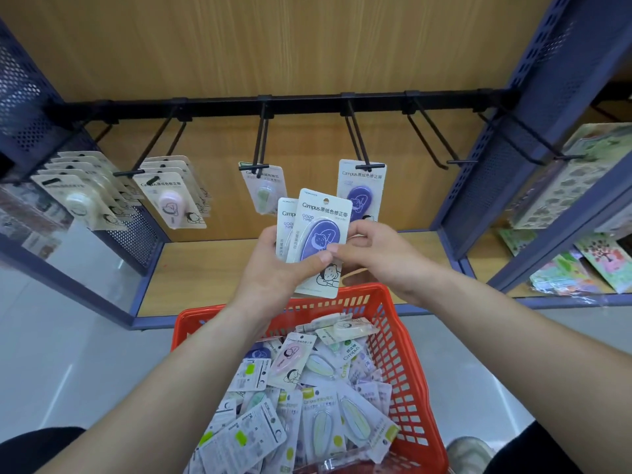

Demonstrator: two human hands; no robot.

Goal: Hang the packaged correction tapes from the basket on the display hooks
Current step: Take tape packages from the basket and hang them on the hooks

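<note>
Leftward, at ten o'clock, cream packs and pink packs on the display hooks. At centre, left hand curled round two packaged correction tapes, thumb across the purple front one; right hand just toward three o'clock, pinching its edge. At six o'clock, red basket full of packs.
</note>
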